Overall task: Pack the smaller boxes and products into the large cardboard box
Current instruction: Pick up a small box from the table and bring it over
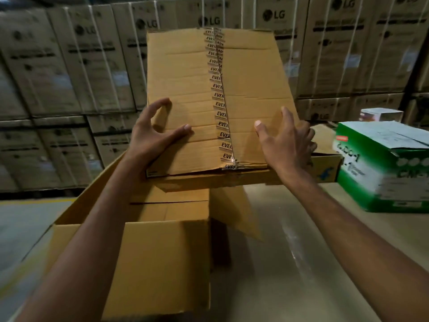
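Before LG cartons, left hand, right hand grip EVER-taped box.

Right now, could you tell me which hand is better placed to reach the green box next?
Probably the right. The right hand holds the taped box on the side nearest the green box on the table; the left hand holds the far side, above the large cardboard box.

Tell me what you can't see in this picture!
Head view:
- Inside the large cardboard box: hidden by both arms and the taped box held above it.
- Tape words: only "EVE" shows, the rest is split at the seam.
- Green box: writing blurred, right side cut off by the picture's edge.
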`<action>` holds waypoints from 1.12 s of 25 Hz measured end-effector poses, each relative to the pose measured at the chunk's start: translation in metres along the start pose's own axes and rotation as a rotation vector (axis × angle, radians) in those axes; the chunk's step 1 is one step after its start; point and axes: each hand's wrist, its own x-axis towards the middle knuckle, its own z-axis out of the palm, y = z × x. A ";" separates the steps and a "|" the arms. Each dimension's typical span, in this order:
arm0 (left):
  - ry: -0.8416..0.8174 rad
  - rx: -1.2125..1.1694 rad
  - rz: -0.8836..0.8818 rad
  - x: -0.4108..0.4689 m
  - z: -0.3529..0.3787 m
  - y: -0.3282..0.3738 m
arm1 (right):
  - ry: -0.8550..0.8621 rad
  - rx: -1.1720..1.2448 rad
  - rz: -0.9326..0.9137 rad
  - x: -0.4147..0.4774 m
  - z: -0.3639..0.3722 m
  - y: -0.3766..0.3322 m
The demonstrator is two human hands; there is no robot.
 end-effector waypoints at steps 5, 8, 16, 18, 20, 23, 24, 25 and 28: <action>0.063 0.107 -0.140 0.025 -0.066 -0.043 | -0.168 0.043 -0.090 -0.005 0.060 -0.053; 0.040 0.148 -0.249 0.040 -0.095 -0.078 | -0.229 0.009 -0.096 -0.015 0.088 -0.083; -0.172 0.213 -0.421 0.074 -0.151 -0.182 | -0.367 -0.096 -0.105 -0.045 0.156 -0.135; -0.247 0.216 -0.430 0.077 -0.154 -0.202 | -0.355 -0.144 -0.063 -0.059 0.175 -0.140; -0.310 0.194 -0.466 0.074 -0.153 -0.222 | -0.372 -0.188 -0.021 -0.074 0.193 -0.141; -0.400 0.170 -0.497 0.064 -0.145 -0.258 | -0.409 -0.260 0.026 -0.093 0.209 -0.135; -0.422 0.167 -0.497 0.061 -0.143 -0.270 | -0.415 -0.285 0.033 -0.097 0.213 -0.133; -0.440 0.162 -0.501 0.059 -0.140 -0.281 | -0.420 -0.308 0.038 -0.100 0.217 -0.131; -0.502 0.178 -0.530 0.052 -0.128 -0.306 | -0.447 -0.349 0.059 -0.113 0.228 -0.124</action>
